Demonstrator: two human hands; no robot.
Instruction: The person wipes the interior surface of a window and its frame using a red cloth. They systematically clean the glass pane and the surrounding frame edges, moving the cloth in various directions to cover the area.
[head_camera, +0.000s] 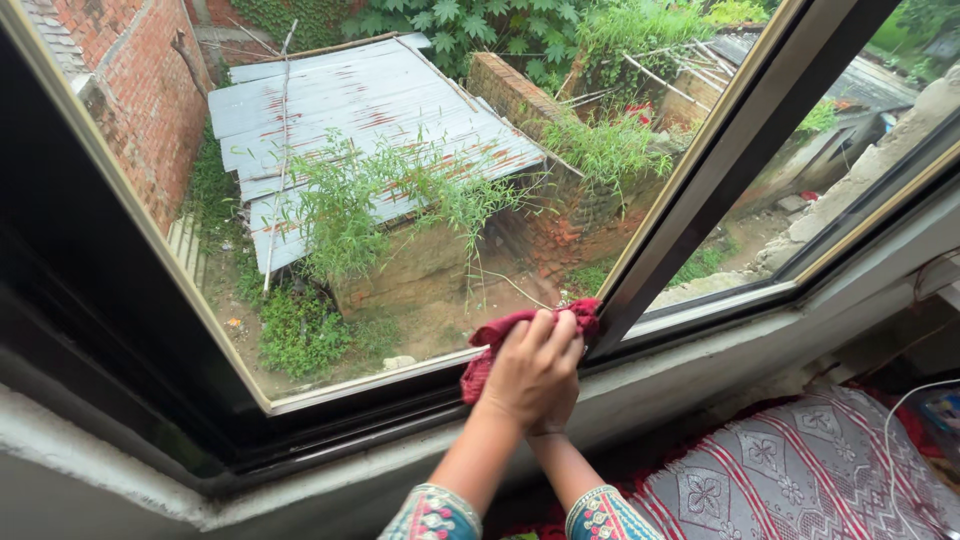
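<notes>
Beyond the window pane (400, 200) lie a tin roof (350, 110) and weeds. Both my hands, left hand (525, 375) stacked over right hand (560, 405), clench a red cloth (500, 335) against the lower window frame (380, 385) at six o'clock; pushing too hard could slip it off the track.

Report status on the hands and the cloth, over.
Left hand stacked over right hand, both pressing red cloth on window frame bottom corner. Dark upright bar right beside cloth. Nothing blocking.
</notes>
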